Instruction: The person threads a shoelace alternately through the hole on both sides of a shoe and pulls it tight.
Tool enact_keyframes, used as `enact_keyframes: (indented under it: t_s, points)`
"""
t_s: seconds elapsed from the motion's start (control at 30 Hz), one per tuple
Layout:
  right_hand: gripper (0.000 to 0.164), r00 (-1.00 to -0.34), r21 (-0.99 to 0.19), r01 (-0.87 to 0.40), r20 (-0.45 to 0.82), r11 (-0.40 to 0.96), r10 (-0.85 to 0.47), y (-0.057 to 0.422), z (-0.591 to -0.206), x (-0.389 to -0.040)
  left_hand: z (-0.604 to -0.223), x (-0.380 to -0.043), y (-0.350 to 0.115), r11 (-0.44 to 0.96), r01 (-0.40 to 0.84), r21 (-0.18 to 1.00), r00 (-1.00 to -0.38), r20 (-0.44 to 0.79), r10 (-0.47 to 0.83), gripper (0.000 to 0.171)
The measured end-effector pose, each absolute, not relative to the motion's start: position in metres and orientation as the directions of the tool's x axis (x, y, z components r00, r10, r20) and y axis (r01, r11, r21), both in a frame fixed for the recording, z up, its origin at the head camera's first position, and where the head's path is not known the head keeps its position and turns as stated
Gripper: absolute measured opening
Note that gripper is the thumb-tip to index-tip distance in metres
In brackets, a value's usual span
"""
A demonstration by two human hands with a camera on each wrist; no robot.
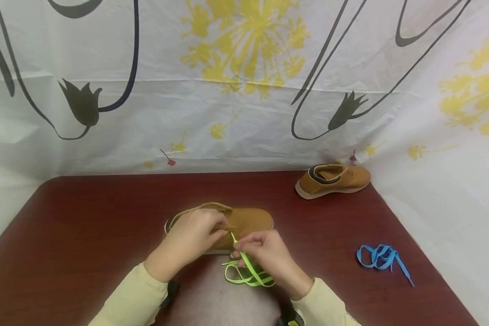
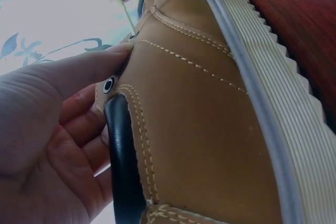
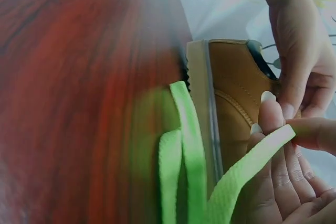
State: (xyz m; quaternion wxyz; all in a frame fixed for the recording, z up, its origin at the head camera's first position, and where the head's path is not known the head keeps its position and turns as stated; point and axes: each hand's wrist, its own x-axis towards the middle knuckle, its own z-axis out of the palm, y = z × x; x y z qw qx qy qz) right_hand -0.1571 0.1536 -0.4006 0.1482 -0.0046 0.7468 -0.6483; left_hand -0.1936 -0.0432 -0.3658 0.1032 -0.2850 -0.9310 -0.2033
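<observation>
A tan leather shoe (image 1: 252,219) rests on the table with its toe to the right. My left hand (image 1: 195,235) grips the shoe's lacing flap, thumb on the outside and fingers inside the opening, as the left wrist view shows. One metal-rimmed eyelet (image 2: 109,84) shows beside the thumb. Between thumb and fingertips, my right hand (image 1: 269,253) pinches a flat neon-green shoelace (image 3: 249,163) close to its end. The lace's thin tip (image 2: 131,27) reaches an eyelet just ahead of my left thumb. The rest of the lace lies in loops below the right hand.
At the table's back right corner stands a second tan shoe (image 1: 338,181), with no lace visible in it. A blue shoelace (image 1: 381,258) lies loosely bunched on the right of the dark red table (image 1: 85,226). A patterned white curtain (image 1: 155,127) hangs behind the table and along its sides.
</observation>
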Motion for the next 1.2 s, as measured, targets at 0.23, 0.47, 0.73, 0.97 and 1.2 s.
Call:
enact_keyframes:
  t_s: [0.23, 0.47, 0.73, 0.97, 1.2]
  points:
    - [0.022, -0.953, -0.968, 0.203, -0.230, 0.144, -0.200, 0.153, -0.403, -0.158, -0.366, -0.192, -0.043, 0.753, 0.580, 0.311, -0.811, 0.316, 0.493, 0.010]
    - [0.022, -0.957, -0.969, 0.187, -0.217, 0.164, -0.193, 0.151, -0.403, -0.160, -0.362, -0.194, -0.043, 0.750, 0.517, 0.413, -0.856, 0.243, 0.456, 0.040]
    - [0.021, -0.958, -0.968, 0.199, -0.225, 0.152, -0.180, 0.149, -0.402, -0.159, -0.364, -0.200, -0.042, 0.686, 0.274, 0.674, -0.949, 0.075, 0.305, 0.040]
    - [0.022, -0.957, -0.967, 0.206, -0.231, 0.153, -0.174, 0.145, -0.401, -0.160, -0.367, -0.204, -0.046, 0.628, 0.181, 0.757, -0.943, -0.047, 0.329, 0.041]
    - [0.020, -0.962, -0.969, 0.194, -0.218, 0.152, -0.162, 0.142, -0.402, -0.161, -0.366, -0.206, -0.051, 0.584, 0.189, 0.789, -0.883, -0.123, 0.453, 0.047]
